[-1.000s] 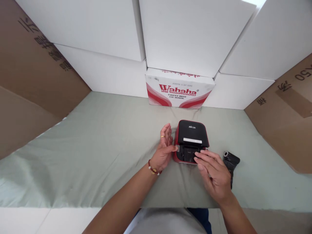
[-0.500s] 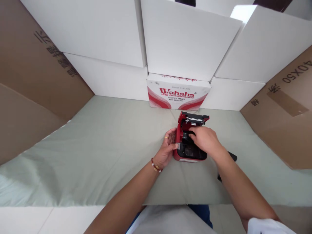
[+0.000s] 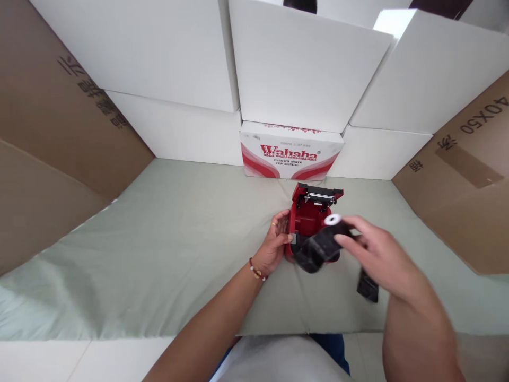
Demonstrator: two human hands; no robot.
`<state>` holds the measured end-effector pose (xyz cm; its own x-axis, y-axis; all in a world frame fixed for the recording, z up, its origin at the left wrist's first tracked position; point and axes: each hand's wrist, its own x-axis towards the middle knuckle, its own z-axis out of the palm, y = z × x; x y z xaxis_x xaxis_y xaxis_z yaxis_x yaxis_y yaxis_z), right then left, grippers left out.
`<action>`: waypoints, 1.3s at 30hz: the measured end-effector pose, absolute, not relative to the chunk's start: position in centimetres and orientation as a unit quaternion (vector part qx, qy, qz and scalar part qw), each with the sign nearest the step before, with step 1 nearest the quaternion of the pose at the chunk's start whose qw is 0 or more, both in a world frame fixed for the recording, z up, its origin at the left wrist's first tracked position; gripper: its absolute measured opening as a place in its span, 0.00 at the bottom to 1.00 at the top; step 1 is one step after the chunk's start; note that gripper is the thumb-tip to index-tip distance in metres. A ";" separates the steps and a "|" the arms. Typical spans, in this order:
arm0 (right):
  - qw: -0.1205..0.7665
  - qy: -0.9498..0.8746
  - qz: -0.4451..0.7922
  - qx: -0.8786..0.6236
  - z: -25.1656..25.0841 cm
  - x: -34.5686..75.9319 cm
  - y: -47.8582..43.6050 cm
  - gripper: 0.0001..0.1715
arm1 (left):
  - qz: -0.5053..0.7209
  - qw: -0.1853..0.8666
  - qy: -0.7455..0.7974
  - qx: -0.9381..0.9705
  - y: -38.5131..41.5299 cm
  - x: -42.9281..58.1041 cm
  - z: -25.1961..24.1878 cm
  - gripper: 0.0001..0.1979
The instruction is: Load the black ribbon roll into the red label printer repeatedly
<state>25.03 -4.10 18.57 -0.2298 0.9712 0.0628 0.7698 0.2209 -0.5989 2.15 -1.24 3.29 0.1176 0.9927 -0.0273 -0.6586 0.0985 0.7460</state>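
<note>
A small red label printer (image 3: 308, 226) stands on the cloth with its lid (image 3: 318, 195) raised and its red inside showing. My left hand (image 3: 275, 240) grips the printer's left side, the thumb on a grey tab at the front left corner. Pinched in my right hand (image 3: 369, 246) is a black cartridge (image 3: 320, 246) with a white ring-shaped core (image 3: 332, 219) at its upper end. It is tilted and held above the printer's front, covering part of the opening; motion blurs its lower end.
A black item (image 3: 367, 286), partly hidden by my right hand, lies on the green cloth (image 3: 191, 239) right of the printer. Behind stands a red and white Wahaha box (image 3: 290, 154) against white boxes (image 3: 310, 63). Brown cardboard (image 3: 55, 132) walls both sides.
My right hand has lifted the black cartridge out of the printer and drawn it right and toward me. The white core and red inside now show. My left hand keeps its place.
</note>
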 end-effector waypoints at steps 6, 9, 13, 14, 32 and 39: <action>0.199 -0.685 0.289 -0.638 15.1 32.5 -4.4 0.23 | 0.595 0.695 0.277 0.292 -1.3 2.1 3.4 0.37; 0.185 -0.706 0.288 -0.620 12.0 32.0 -3.3 0.24 | 0.601 0.690 0.279 0.292 -1.2 2.0 3.5 0.36; 0.207 -0.657 0.188 -0.700 10.3 33.3 -3.2 0.30 | 0.638 0.624 0.350 0.283 -1.4 2.0 3.5 0.21; 0.196 -0.645 0.160 -0.721 10.1 34.3 -3.4 0.30 | 0.650 0.580 0.394 0.294 -1.7 2.0 3.5 0.15; 0.035 -0.807 0.373 -0.457 22.3 36.4 -8.0 0.17 | 0.574 -0.005 0.335 0.747 -6.4 3.7 6.2 0.11; 0.154 -0.814 0.286 -0.482 20.4 25.9 -1.9 0.18 | 0.596 -0.046 0.317 0.736 -6.3 3.1 5.8 0.19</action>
